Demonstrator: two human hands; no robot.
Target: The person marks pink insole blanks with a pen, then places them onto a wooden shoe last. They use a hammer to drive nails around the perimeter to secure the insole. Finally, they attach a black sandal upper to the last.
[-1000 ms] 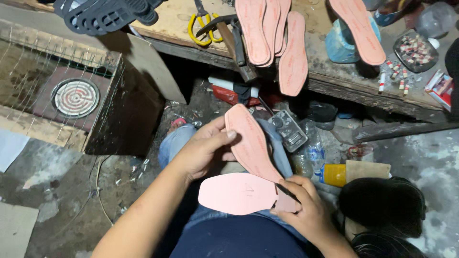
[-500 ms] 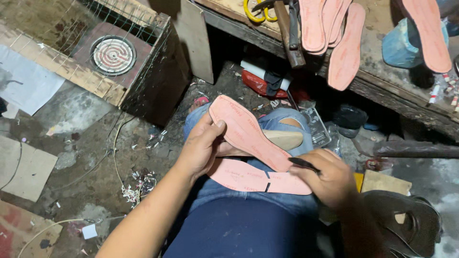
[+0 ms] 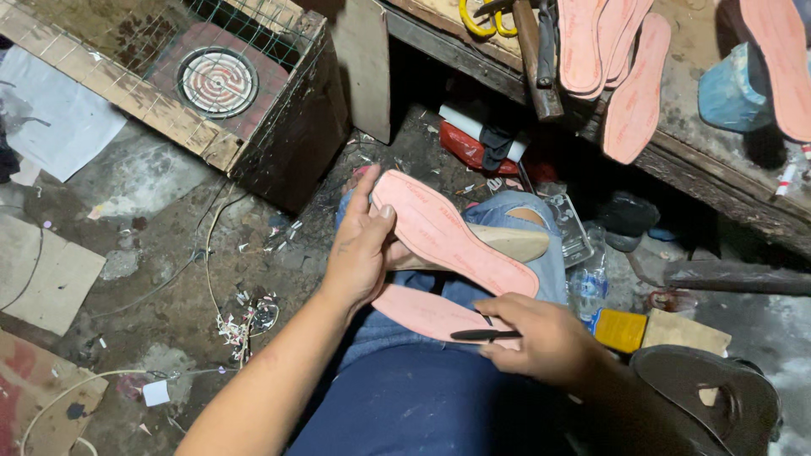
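Littered concrete floor [image 3: 169, 253], cluttered workbench [image 3: 718, 194] — dim workshop

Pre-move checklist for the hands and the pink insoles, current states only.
1. Left hand grips the pink insole on the shoe last: ok, thumb on top.
2. Right hand holds the dark slim tool: ok, pinched between fingers.
3. Tool tip clear of left hand: ok, well apart.
4. Second pink insole steady on the lap: ok, right hand rests on it.
5. Insole aligned with the last beneath: cannot tell, mostly hidden.
6. Tool edge condition: cannot tell, too small.
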